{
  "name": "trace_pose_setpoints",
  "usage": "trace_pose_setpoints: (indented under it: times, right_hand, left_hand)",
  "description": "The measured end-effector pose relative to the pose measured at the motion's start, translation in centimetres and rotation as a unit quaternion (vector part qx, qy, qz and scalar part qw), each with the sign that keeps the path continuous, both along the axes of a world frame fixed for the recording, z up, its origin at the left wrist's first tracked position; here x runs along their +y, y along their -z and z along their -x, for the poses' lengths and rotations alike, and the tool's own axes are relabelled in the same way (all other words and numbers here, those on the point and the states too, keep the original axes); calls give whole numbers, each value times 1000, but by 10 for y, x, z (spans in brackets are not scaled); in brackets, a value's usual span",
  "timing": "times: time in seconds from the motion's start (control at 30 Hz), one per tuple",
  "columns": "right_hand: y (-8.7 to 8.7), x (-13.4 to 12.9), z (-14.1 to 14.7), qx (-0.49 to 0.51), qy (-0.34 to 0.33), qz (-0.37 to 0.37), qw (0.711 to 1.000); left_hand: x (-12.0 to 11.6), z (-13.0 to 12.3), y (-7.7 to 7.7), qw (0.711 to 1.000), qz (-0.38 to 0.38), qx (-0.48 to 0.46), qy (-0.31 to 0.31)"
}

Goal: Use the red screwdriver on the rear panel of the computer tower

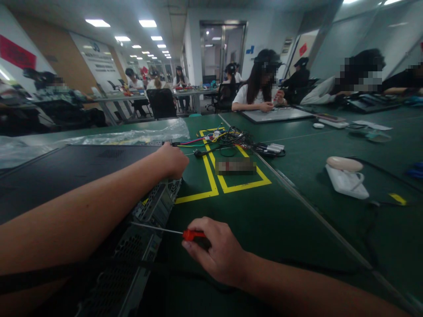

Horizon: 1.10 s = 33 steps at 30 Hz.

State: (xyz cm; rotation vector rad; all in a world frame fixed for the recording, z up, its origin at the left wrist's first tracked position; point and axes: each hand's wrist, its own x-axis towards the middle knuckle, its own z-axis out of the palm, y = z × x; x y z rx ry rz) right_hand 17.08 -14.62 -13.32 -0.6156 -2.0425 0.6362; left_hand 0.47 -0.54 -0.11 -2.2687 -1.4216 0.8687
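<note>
A black and grey desktop computer case (pixel 76 165) lies on its side at the left, its metal rear panel (pixel 160 204) turned towards the right. My left hand (pixel 173 160) is closed at the far end of that panel, its curled fingertips largely hidden against the case. In my right hand (pixel 216 248) is a screwdriver (pixel 193 234) with a red handle, gripped between thumb and fingers. Its thin metal shaft points left to the rear panel, below my left forearm. Whether the tip touches a screw I cannot tell.
Beyond the case lies a tangle of cables (pixel 234 137), with a small blurred box (pixel 235 167) inside yellow tape lines. Clear plastic wrap (pixel 142 134) lies behind the case. A white stand (pixel 346 180) is at the right. Across the table a person (pixel 261 83) handles a flat panel (pixel 277 115).
</note>
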Motion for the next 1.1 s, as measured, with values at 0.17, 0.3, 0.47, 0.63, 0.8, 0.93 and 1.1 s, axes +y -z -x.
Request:
trace_pose_setpoints:
  times: [0.17, 0.3, 0.47, 0.63, 0.8, 0.93, 1.1]
  right_hand:
    - [-2, -1, -1, -12, -1, -3, 1000]
    - [-4, -1, -1, -19, 0, -10, 1000]
    - [-3, -2, 0, -3, 6, 8, 1000]
    - [2, -1, 1, 9, 12, -21, 1000]
    - [1, 1, 1, 0, -1, -8, 1000]
    - [0, 0, 0, 1, -4, 0, 1000]
    - [0, -1, 0, -11, 3, 0, 1000]
  left_hand:
    - [2, 2, 2, 1000, 2, -11, 9]
    - [3, 2, 3, 1000, -7, -6, 7]
    - [1, 1, 2, 1000, -2, -11, 10]
    - [2, 2, 3, 1000, -6, -19, 8]
    - [2, 3, 4, 1000, -4, -19, 14]
    - [0, 1, 2, 1000, -5, -9, 6]
    - [0, 0, 2, 1000, -4, -16, 10]
